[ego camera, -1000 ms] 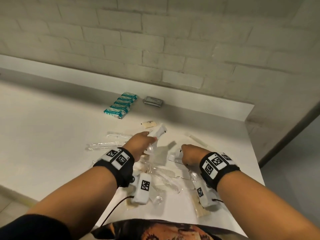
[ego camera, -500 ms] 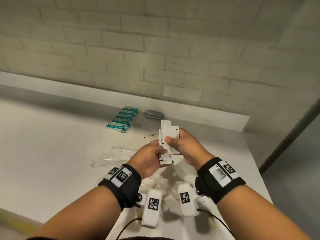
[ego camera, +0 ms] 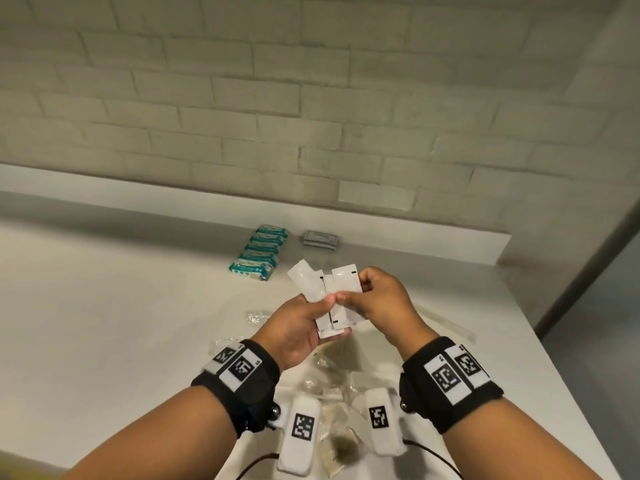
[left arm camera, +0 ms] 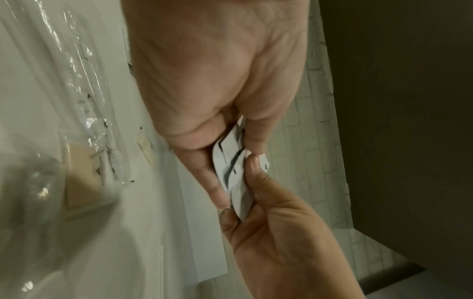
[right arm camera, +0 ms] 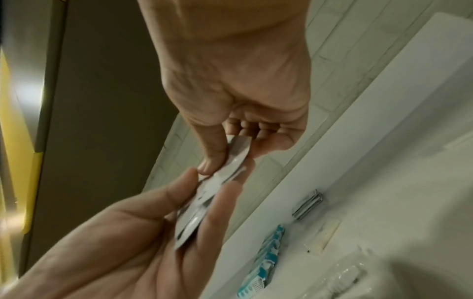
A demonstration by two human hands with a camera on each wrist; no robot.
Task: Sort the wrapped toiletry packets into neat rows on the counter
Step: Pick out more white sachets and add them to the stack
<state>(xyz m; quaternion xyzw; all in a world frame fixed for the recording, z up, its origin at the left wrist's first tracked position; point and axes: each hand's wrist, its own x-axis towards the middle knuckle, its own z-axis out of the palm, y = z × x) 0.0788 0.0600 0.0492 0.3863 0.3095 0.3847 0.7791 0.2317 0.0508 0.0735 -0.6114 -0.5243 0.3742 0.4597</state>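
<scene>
Head view shows left hand (ego camera: pixel 301 327) and right hand (ego camera: pixel 377 299) both pinching flat white paper sachets (ego camera: pixel 329 292); probably light, floppy, slippery, so grab the edges.

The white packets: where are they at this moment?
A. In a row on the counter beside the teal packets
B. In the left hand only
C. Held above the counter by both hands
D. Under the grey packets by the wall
C: the head view shows the white packets lifted off the counter, pinched by the left hand and the right hand together.
</scene>
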